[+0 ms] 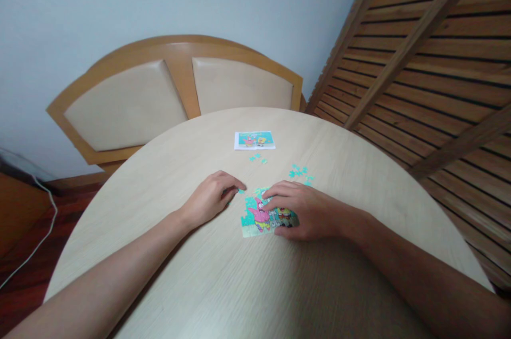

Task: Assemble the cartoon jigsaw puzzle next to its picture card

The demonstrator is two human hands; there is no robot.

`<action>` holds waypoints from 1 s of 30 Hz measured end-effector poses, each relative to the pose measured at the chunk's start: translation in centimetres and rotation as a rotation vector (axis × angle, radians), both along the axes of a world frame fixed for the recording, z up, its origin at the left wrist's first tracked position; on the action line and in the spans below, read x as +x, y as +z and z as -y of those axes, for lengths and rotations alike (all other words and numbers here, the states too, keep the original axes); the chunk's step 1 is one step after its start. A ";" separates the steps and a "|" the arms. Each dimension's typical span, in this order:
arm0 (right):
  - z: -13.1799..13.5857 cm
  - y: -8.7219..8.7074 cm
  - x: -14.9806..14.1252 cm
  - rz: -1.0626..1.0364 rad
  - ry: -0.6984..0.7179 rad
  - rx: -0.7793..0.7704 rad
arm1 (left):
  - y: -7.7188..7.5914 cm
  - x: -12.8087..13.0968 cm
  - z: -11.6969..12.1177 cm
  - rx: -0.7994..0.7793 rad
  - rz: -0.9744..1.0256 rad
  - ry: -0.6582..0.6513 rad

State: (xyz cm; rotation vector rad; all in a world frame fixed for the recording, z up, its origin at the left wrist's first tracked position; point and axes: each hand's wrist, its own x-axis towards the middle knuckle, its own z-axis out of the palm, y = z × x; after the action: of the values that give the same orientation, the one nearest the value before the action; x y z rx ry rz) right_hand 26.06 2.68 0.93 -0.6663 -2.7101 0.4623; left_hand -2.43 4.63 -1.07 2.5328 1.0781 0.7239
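Observation:
A partly assembled jigsaw puzzle (pixel 261 217) lies flat on the table, showing a pink starfish and a yellow sponge character. My right hand (pixel 307 210) rests over its right side with fingers spread and thumb at the lower edge, hiding part of the picture. To the left of the puzzle, my left hand (pixel 211 196) has thumb and forefinger closed on a small teal puzzle piece (pixel 241 191). Another bit of teal shows under that hand, mostly hidden.
Several loose teal pieces (pixel 297 172) lie beyond my right hand, and a few more (pixel 257 157) behind the puzzle. Farther back is a reference picture card (pixel 255 140). A padded chair (pixel 243 81) stands across the round table (pixel 179 275); a slatted wooden screen (pixel 399 67) is at right.

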 end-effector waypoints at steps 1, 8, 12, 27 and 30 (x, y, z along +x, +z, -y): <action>0.0 0.0 0.1 0.005 0.000 0.000 | 0.0 -0.1 0.0 -0.004 0.002 -0.027; -0.2 0.3 0.5 0.033 -0.009 0.006 | 0.6 -0.1 0.5 0.013 0.005 0.063; -0.1 0.3 0.6 0.032 -0.018 0.006 | 0.6 0.2 0.7 0.010 -0.041 0.093; -1.1 0.0 1.0 -0.093 -0.063 -0.019 | 0.4 0.4 0.8 -0.060 0.008 0.020; -1.8 -0.4 1.3 -0.090 -0.161 0.033 | 0.1 0.5 0.8 -0.053 0.020 0.052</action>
State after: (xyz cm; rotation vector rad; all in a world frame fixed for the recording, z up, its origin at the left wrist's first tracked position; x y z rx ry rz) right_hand 27.39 4.45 0.54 -0.8262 -2.5500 0.3971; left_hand -1.88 3.85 -0.93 2.4567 1.1449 0.7222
